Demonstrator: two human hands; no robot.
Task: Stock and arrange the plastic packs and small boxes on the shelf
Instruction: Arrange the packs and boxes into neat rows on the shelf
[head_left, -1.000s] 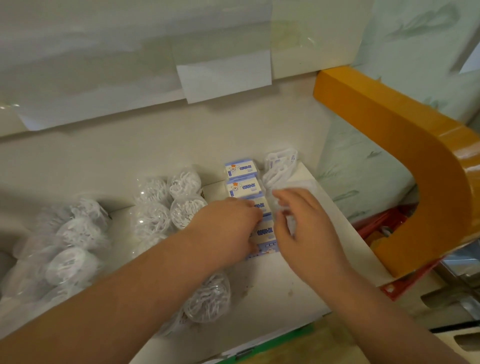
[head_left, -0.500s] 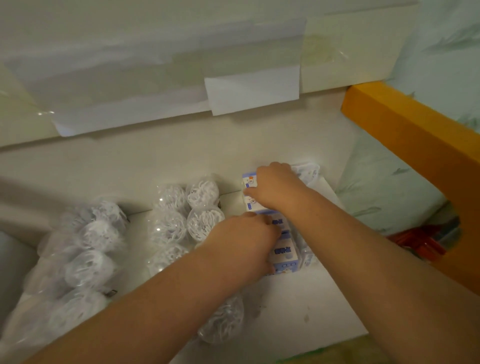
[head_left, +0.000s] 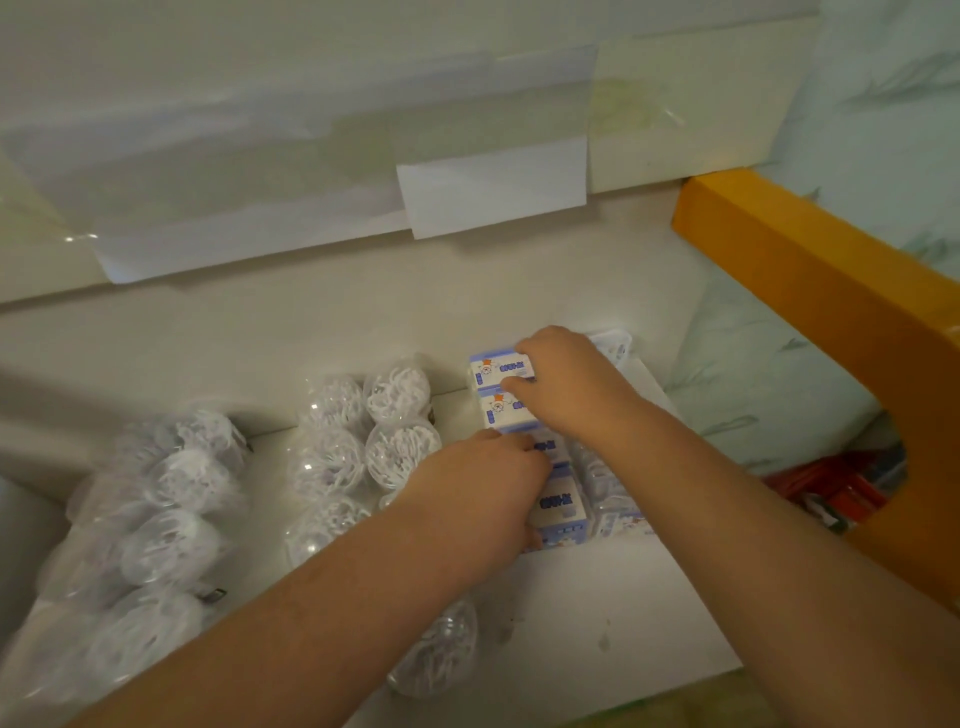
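Row of blue-white small boxes (head_left: 558, 501) beside clear plastic packs (head_left: 397, 452) on shelf (head_left: 613, 613)

A white shelf (head_left: 613, 613) set against a pale wall carries the stock. Near its right end, a row of small blue-and-white boxes (head_left: 558, 506) runs from the wall toward the front edge, each touching the next. Just right of that row lie clear plastic packs (head_left: 605, 483), one more (head_left: 615, 345) at the wall. Left of the boxes sit round clear packs of white pieces (head_left: 397, 449) in two rows, and further left a looser cluster of the same packs (head_left: 166, 540). One round pack (head_left: 441, 654) lies near the front edge.
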